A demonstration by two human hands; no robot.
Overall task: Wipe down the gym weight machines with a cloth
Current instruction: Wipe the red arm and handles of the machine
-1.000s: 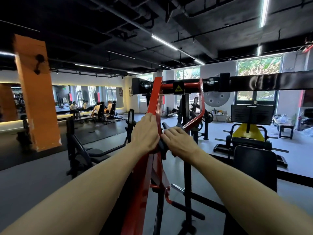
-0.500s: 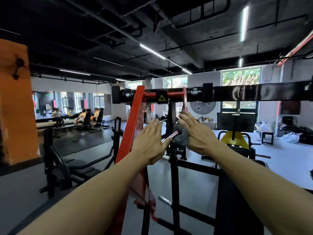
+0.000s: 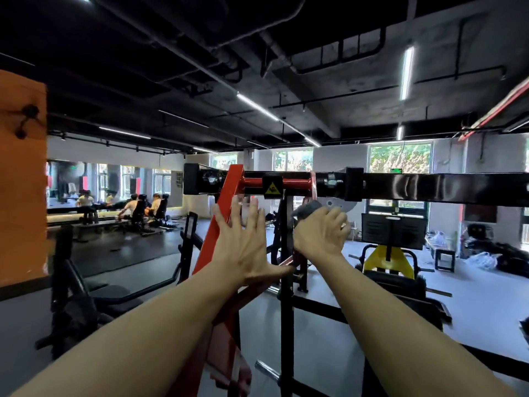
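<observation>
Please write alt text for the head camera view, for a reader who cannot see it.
A person's right hand grips a grey cloth against a red and black steel weight machine, while the open left hand rests on its slanted red arm. More gym equipment stands behind.

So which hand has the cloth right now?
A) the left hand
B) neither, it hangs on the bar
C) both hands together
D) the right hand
D: the right hand has its fingers curled round the grey cloth near the red arm, while the left hand is spread flat with straight fingers and holds nothing.
</observation>
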